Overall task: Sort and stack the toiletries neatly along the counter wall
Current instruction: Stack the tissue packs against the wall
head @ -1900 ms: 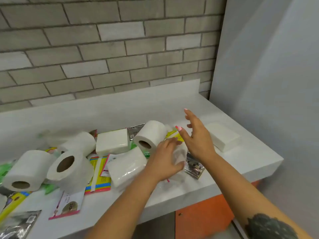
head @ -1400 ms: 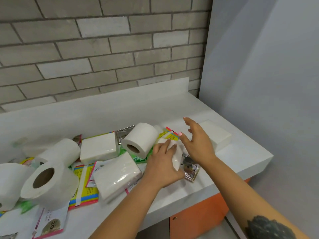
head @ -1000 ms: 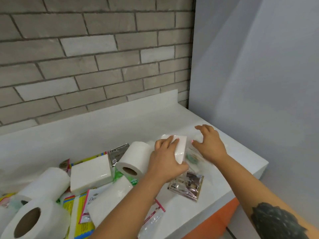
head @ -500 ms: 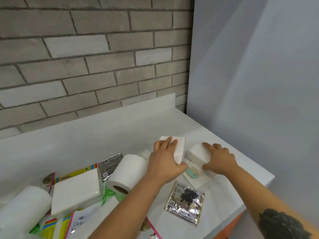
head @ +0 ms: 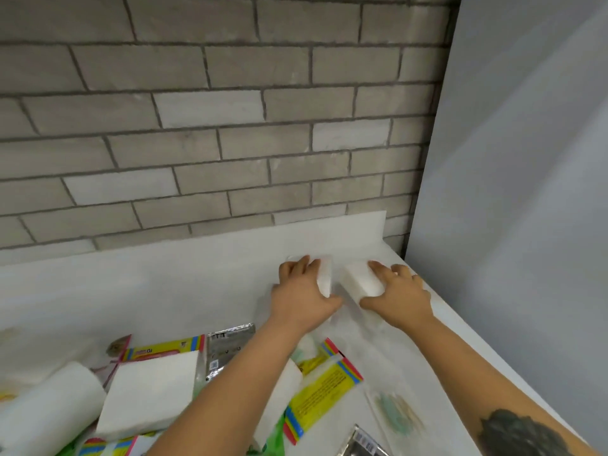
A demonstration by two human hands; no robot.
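Left hand (head: pixel 301 296) is curling its fingers over one white tissue pack (head: pixel 325 278); right hand (head: pixel 399 292) is gripping a second tissue pack (head: pixel 360 279) just beside it. Both are sitting on the counter (head: pixel 164 291) near its back upstand and right wall, bare counter stretching leftward. Nearer: one napkin pack (head: pixel 149 394), one toilet roll (head: pixel 46 411), two silver sachets, one yellow packet (head: pixel 320 394), lettering unreadable.

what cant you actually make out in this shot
- Head view: the left hand covers most of its white tissue pack; only the right edge shows.
- The right hand hides the far side of the second white tissue pack.
- Print on the yellow packet and silver sachet is too blurred to read.
- The toilet roll is cut off by the left edge.
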